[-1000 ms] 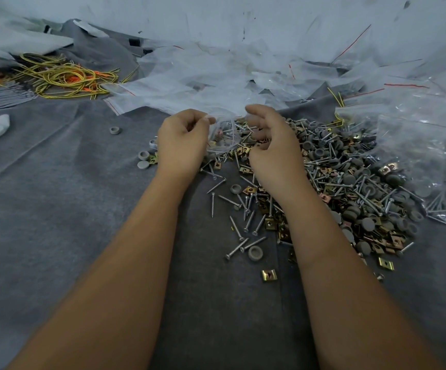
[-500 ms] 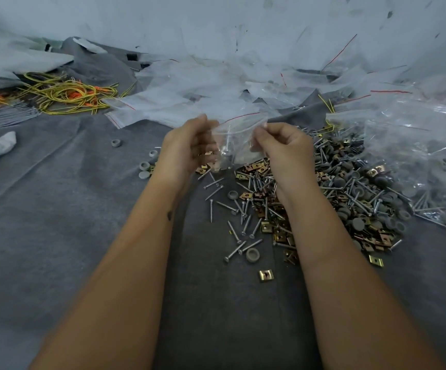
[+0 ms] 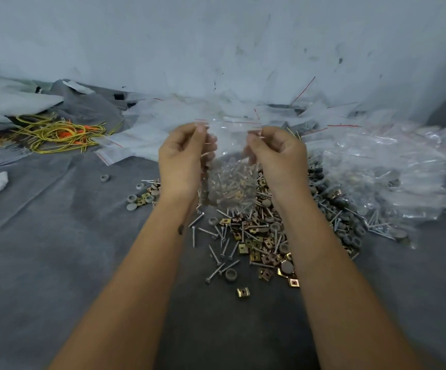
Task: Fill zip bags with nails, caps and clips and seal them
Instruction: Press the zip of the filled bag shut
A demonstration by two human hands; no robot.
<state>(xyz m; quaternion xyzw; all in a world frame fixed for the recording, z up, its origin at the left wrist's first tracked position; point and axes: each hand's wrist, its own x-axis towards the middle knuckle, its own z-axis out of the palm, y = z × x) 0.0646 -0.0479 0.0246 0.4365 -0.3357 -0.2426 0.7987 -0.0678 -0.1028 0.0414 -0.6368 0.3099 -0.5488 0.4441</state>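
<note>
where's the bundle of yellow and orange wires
In the head view, the wire bundle lies far left on the grey cloth, left of the empty zip bags.

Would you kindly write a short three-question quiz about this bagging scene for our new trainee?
1. True or false: the zip bag held up between the left hand and the right hand already has hardware in it.
2. Which lies on the grey cloth at far left? A) yellow and orange wires B) a hammer C) a tape roll
3. Fill in: both hands pinch the bag at its ___ edge.

Key: 1 true; 2 A; 3 top.
</note>
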